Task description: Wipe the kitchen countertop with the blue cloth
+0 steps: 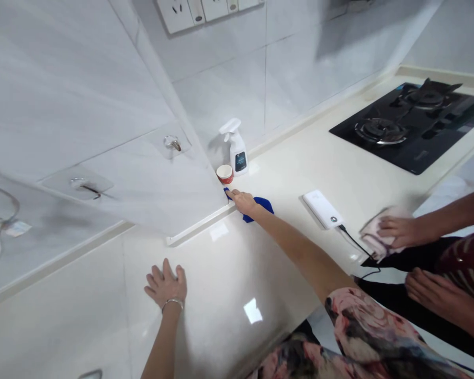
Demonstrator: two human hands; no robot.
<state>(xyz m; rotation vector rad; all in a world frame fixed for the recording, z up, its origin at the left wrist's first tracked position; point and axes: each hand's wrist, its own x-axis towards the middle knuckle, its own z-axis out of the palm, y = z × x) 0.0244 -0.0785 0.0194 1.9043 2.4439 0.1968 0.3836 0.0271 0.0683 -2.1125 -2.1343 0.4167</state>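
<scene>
My right hand point(243, 201) presses a blue cloth point(264, 208) onto the white countertop point(205, 295), at the corner where the tiled wall panel ends. Part of the cloth sticks out past my fingertips and more of it spreads behind the hand. Flat on the counter to the left lies my left hand point(166, 284), fingers spread and holding nothing, with a bracelet point(173, 303) at its wrist. Just beyond my right fingertips stand a red and white paper cup point(225, 174) and a white spray bottle point(237, 150).
A white power bank point(323, 209) with a black cable point(355, 242) lies right of my forearm. Another person's hand point(398, 231) holds a pale cloth point(379, 226) by the counter's front edge. A black gas hob point(411, 126) occupies the far right. Wall hooks point(173, 143) stick out at left.
</scene>
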